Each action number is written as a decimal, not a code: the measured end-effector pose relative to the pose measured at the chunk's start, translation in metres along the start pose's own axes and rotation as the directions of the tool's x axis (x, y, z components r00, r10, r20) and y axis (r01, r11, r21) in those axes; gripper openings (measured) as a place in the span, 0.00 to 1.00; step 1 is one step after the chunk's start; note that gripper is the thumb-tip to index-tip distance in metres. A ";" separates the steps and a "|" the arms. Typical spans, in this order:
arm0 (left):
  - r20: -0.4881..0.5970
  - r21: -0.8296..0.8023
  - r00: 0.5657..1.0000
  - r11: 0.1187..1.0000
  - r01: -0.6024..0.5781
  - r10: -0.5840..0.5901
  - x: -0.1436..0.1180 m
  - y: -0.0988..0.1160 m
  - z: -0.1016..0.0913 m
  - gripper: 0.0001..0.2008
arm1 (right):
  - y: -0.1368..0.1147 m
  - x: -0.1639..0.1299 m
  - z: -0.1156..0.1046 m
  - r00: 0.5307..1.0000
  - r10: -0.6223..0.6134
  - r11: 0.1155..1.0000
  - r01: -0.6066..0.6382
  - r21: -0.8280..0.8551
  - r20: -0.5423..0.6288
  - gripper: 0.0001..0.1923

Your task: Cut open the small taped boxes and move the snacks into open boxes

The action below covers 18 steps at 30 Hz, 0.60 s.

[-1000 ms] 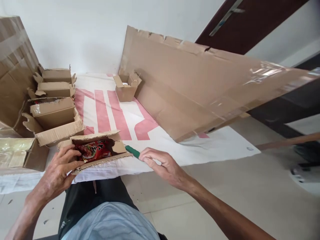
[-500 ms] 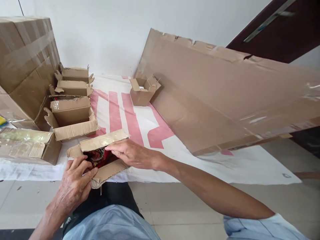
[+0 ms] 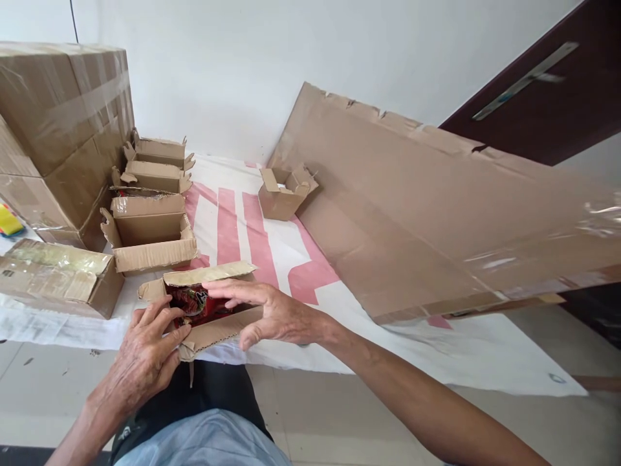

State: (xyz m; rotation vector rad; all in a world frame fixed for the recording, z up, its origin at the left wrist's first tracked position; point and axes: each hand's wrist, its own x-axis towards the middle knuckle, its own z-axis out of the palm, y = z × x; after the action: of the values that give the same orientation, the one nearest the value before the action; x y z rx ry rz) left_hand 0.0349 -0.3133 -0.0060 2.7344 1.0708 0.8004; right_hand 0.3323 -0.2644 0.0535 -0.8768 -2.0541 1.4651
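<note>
- A small open cardboard box (image 3: 208,310) sits low and left of centre in the frame, at the near edge of a white and red sheet (image 3: 272,252) on the floor; a red packet (image 3: 196,303) lies inside.
- The left hand (image 3: 145,356) clamps the box's near-left corner; the right hand (image 3: 272,314) rests spread on its right side, fingers reaching over the packet.
- Risk, as I judge it: the torn flap above the packet could bend or rip if pressed unevenly.
- The box could slide off the sheet's edge towards the lap.
- More open boxes (image 3: 150,233) stand just beyond; a nudge could knock them.
</note>
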 end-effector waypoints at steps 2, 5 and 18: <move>0.003 -0.006 1.000 1.000 -0.003 0.003 0.000 0.000 -0.001 0.20 | -0.003 -0.002 -0.003 0.998 -0.055 0.997 0.055 -0.062 -0.002 0.17; -0.003 -0.027 1.000 1.000 0.004 -0.004 0.001 0.001 -0.003 0.19 | -0.009 -0.006 -0.006 0.999 -0.023 0.970 0.015 -0.244 -0.027 0.19; 0.030 -0.140 0.998 0.989 0.052 -0.048 0.006 0.015 -0.008 0.25 | 0.015 0.060 0.013 0.948 0.253 0.660 -0.025 -0.751 0.191 0.09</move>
State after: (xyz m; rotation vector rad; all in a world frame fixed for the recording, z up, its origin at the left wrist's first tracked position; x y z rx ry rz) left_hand 0.0440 -0.3218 0.0073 2.5839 1.0316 0.7976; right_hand 0.2851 -0.2258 0.0359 -1.1949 -2.9441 0.7888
